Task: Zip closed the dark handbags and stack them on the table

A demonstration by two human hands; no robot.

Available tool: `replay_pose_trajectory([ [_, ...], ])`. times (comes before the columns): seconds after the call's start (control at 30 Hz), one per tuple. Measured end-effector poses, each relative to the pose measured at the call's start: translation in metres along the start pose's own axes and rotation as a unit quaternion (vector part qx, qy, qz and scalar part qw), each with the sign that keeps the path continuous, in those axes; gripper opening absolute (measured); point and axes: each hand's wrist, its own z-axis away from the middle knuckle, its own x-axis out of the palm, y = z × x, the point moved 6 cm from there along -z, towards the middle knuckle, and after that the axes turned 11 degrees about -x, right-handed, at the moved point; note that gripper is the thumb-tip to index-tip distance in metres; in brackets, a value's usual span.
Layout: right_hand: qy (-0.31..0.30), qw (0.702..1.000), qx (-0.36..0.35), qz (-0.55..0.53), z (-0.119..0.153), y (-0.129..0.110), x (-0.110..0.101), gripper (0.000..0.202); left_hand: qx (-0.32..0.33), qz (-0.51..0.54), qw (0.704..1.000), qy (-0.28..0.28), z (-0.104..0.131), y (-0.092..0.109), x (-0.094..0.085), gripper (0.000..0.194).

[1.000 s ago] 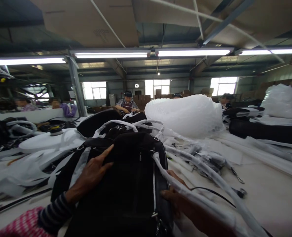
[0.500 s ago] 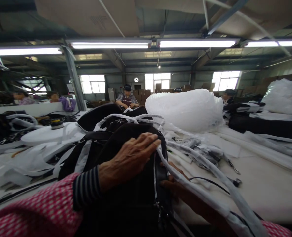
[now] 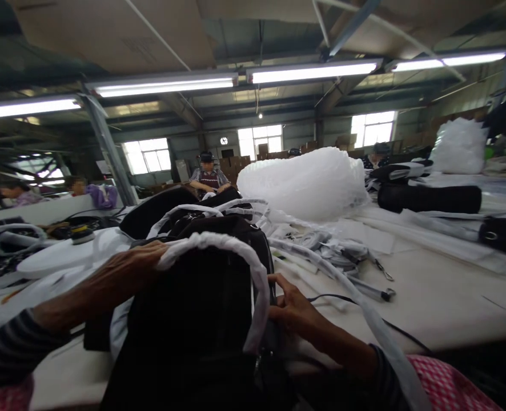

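Change: left hand (image 3: 127,269), moments ago over bag's upper right, now at upper left, fingers closed on end of white-wrapped strap (image 3: 231,242). Strap now arches across front of black bag (image 3: 188,325), bag at near side of desk (image 3: 441,297). Right hand (image 3: 298,308) stays at bag's right edge; whether fingers grip, cannot tell. Judgement: work shifts to strap placement.

room: right tabletop (image 3: 444,294); obstacles: wrapped strap (image 3: 366,305); white bundle (image 3: 302,182) beyond bag (image 3: 180,325)
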Motion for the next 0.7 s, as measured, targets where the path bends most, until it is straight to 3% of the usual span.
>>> replay_pose_trajectory([
  [0.1, -0.029, 0.999, -0.009, -0.039, 0.001, -0.010, -0.004, 0.060, -0.058, 0.094, 0.993, -0.046, 0.009, -0.025, 0.005, 0.030],
  [0.17, -0.049, 0.998, 0.001, -0.050, 0.004, -0.017, -0.011, 0.056, -0.082, 0.148, 0.985, -0.025, 0.009, -0.033, 0.006, 0.033],
  [0.27, -0.045, 0.998, 0.000, -0.044, 0.010, -0.026, -0.033, 0.036, -0.105, 0.210, 0.972, -0.005, 0.006, -0.046, 0.005, 0.029],
  [0.37, 0.044, 0.998, -0.024, -0.025, 0.018, -0.031, -0.072, 0.017, -0.167, 0.309, 0.936, 0.013, 0.007, -0.076, 0.005, 0.013],
  [0.53, 0.227, 0.973, -0.015, -0.034, 0.028, -0.034, -0.146, 0.019, -0.267, 0.487, 0.824, 0.108, 0.015, -0.128, 0.019, 0.017],
  [0.63, 0.300, 0.953, -0.003, -0.038, 0.028, -0.041, -0.175, 0.015, -0.346, 0.516, 0.776, 0.112, 0.018, -0.128, 0.037, 0.021],
  [0.7, 0.346, 0.938, -0.022, 0.002, 0.027, -0.050, -0.183, 0.006, -0.358, 0.519, 0.771, 0.092, 0.018, -0.114, 0.043, 0.030],
])
